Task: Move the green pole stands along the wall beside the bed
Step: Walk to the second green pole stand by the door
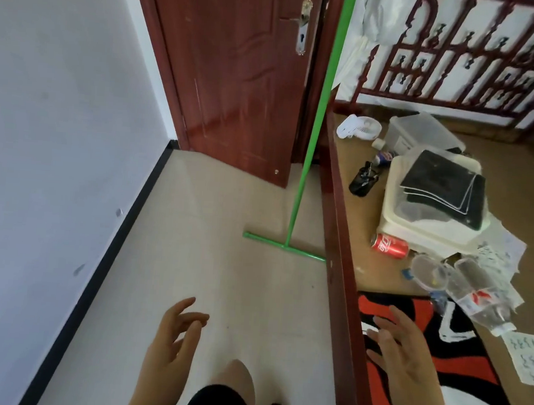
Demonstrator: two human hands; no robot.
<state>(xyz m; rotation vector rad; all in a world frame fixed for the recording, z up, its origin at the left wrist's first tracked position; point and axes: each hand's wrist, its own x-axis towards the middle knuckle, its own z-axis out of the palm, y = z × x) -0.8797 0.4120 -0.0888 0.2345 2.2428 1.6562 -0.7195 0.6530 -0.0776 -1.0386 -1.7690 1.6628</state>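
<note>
Standing in the strip of floor (222, 278) between the wall (59, 124) and the bed (338, 207), the person had both hands free. The left hand (174, 338) hung low over the floor, its fingers (188, 318) loosely curled and apart, gripping nothing. The right hand (406, 354) hovered over the bed's edge above a red, black and white rug (431, 372), fingers spread, also empty.

Only one green stand (311, 136) showed. It stood upright ahead, its T-shaped foot (283, 246) flat on the floor just beside the bed rail, its pole rising past the door (236, 73) and out of the top of the view. It was well apart from both hands. Whether other stands waited elsewhere could not be told.

By my reading, this was the approach: no stand was held, and the reach had not begun. The next move would call for a step forward, then a grip on the pole at a comfortable height, keeping it upright so the foot lifted clear of the floor. The pole's top was out of sight, so it could tip or catch on something overhead. Clutter on the bed, a can (389, 245) and boxes (429, 213) among it, lay close to the path but off the floor.
</note>
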